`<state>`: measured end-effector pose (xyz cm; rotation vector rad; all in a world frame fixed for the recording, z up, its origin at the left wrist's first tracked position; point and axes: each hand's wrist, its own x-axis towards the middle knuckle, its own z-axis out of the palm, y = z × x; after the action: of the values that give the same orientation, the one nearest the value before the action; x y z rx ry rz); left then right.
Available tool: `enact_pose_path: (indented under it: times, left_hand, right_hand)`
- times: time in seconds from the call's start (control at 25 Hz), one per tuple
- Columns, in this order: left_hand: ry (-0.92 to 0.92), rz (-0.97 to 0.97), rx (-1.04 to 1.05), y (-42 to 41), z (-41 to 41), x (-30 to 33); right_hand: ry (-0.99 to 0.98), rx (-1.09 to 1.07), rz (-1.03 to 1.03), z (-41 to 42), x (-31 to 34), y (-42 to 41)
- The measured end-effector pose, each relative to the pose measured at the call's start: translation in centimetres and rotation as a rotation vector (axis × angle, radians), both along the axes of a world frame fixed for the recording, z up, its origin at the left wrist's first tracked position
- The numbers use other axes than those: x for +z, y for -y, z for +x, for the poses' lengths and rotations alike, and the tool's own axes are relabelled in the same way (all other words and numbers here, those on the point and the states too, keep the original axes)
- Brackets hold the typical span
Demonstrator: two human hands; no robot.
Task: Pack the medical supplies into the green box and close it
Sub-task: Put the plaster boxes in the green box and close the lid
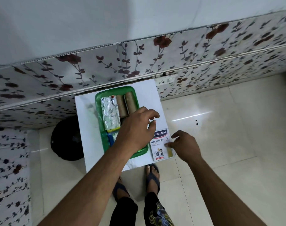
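Note:
The green box [99, 101] lies open on a small white table [83, 115]. Inside it are two brown bandage rolls [126, 104], a silver foil strip [109, 114] and a blue-and-yellow packet [111, 136]. My left hand [135, 128] hovers over the box's right side with its fingers spread, holding nothing. A white Hansaplast plaster pack [160, 145] lies on the table to the right of the box. My right hand [184, 145] has its fingertips on that pack's right edge, fingers apart. No lid is visible.
The table stands against a wall of floral tiles [139, 62]. A black round object [65, 139] sits on the floor to the table's left. My feet in sandals [152, 176] stand just below the table's front edge, on glossy cream floor tiles.

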<state>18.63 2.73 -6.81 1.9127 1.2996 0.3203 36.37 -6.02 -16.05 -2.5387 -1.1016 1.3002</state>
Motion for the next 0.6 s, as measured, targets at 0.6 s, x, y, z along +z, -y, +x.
enact_pose_path:
  times: [0.6]
  left_hand:
    - [0.251, -0.438, 0.196, -0.4, -0.4, 2.4]
  right_hand:
    - [-0.663, -0.353, 0.302, 1.4, 10.3, -3.7]
